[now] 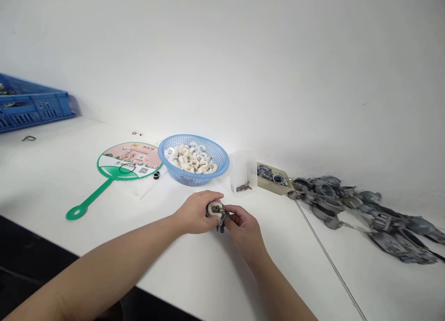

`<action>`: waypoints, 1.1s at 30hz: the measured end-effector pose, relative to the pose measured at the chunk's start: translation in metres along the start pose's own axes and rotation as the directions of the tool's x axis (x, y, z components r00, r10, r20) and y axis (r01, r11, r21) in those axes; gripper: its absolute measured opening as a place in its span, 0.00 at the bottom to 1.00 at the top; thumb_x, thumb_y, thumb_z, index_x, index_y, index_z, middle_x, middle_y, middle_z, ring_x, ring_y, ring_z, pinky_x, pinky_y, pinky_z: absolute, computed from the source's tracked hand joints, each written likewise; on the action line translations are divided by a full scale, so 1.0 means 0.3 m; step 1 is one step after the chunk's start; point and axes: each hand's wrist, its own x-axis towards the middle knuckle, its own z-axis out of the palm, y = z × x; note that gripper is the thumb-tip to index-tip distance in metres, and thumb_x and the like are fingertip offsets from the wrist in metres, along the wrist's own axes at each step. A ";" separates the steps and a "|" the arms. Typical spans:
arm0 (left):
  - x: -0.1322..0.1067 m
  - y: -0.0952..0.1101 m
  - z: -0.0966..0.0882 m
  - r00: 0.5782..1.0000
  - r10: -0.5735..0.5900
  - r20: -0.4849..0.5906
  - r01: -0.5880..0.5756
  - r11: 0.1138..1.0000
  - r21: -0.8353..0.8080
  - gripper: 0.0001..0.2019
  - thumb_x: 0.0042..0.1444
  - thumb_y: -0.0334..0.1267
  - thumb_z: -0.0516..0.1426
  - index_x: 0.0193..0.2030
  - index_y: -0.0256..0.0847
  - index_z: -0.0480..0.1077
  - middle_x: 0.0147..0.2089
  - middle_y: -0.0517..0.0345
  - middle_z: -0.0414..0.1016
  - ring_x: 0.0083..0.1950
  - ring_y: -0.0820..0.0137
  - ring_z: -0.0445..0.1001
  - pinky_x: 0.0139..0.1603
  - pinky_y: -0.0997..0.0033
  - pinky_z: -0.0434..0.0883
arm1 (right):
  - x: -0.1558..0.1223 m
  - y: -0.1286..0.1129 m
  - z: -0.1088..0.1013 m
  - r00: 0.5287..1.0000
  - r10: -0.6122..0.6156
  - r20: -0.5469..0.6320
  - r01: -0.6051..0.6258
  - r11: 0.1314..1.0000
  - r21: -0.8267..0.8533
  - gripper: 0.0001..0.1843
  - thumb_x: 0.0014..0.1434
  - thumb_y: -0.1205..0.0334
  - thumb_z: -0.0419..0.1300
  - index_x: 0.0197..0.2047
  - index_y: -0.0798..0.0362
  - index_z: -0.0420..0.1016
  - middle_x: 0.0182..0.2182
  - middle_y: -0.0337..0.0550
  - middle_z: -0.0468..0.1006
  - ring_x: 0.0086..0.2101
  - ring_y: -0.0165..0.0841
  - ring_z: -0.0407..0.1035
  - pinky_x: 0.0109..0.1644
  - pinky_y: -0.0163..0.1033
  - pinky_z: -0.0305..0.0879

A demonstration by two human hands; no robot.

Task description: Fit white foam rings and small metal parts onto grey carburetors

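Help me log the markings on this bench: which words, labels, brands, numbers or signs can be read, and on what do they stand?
No word or number reads clearly enough to quote.
Round fan: a headline and smaller lines, seemingly Chinese characters, too small and blurred to read.
QR code on the fan: visible, not readable.
Held part: no marking can be made out.

The fan (pixel 130 159) bears a QR code (pixel 143 170) and illegibly small lettering (pixel 136 149).

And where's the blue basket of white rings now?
Head view: the basket sits just left of centre, between the green fan and clear box.
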 end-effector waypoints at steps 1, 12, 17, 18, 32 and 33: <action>0.001 0.004 -0.006 1.000 0.004 0.015 -0.005 1.000 0.028 0.26 0.42 0.34 0.59 0.52 0.40 0.67 0.47 0.53 0.74 0.48 0.61 0.71 0.52 0.61 0.68 | 0.000 -0.001 0.000 1.000 0.003 0.006 -0.003 1.000 -0.001 0.15 0.45 0.62 0.58 0.39 0.54 0.75 0.26 0.41 0.77 0.25 0.31 0.67 0.30 0.37 0.64; -0.002 0.024 -0.032 0.998 0.002 0.061 -0.005 0.999 0.048 0.26 0.41 0.35 0.59 0.51 0.40 0.68 0.41 0.58 0.76 0.39 0.66 0.74 0.40 0.68 0.71 | -0.013 -0.015 -0.005 0.985 -0.026 0.172 0.043 0.995 -0.093 0.20 0.44 0.68 0.58 0.44 0.51 0.72 0.33 0.40 0.78 0.28 0.31 0.69 0.32 0.37 0.67; -0.007 0.028 -0.038 0.995 0.026 0.098 -0.033 0.997 0.075 0.27 0.41 0.35 0.60 0.52 0.41 0.67 0.44 0.57 0.76 0.43 0.64 0.73 0.45 0.66 0.70 | -0.024 -0.020 -0.007 0.984 -0.041 0.172 0.068 0.985 -0.158 0.20 0.43 0.68 0.57 0.43 0.50 0.72 0.32 0.39 0.78 0.27 0.31 0.69 0.31 0.37 0.67; -0.006 0.029 -0.039 0.995 0.026 0.101 -0.036 0.995 0.095 0.27 0.41 0.35 0.60 0.52 0.41 0.67 0.45 0.56 0.76 0.44 0.63 0.73 0.46 0.64 0.69 | -0.025 -0.021 -0.007 0.985 -0.044 0.167 0.073 0.982 -0.172 0.21 0.43 0.68 0.57 0.43 0.50 0.72 0.32 0.39 0.78 0.27 0.31 0.70 0.31 0.37 0.67; -0.018 0.021 -0.027 0.999 -0.031 0.029 0.030 0.999 0.037 0.22 0.41 0.37 0.61 0.47 0.42 0.69 0.43 0.55 0.76 0.43 0.63 0.72 0.45 0.62 0.70 | -0.028 -0.021 -0.004 0.985 -0.065 0.160 0.095 0.977 -0.191 0.20 0.44 0.69 0.56 0.43 0.50 0.73 0.31 0.38 0.78 0.28 0.31 0.70 0.32 0.37 0.68; -0.019 0.020 -0.027 0.999 -0.036 0.025 0.035 0.999 0.026 0.22 0.41 0.37 0.62 0.47 0.42 0.69 0.43 0.55 0.76 0.43 0.63 0.72 0.45 0.62 0.70 | -0.028 -0.021 -0.005 0.985 -0.062 0.158 0.092 0.978 -0.187 0.21 0.44 0.69 0.56 0.43 0.50 0.73 0.31 0.38 0.78 0.28 0.31 0.70 0.32 0.37 0.68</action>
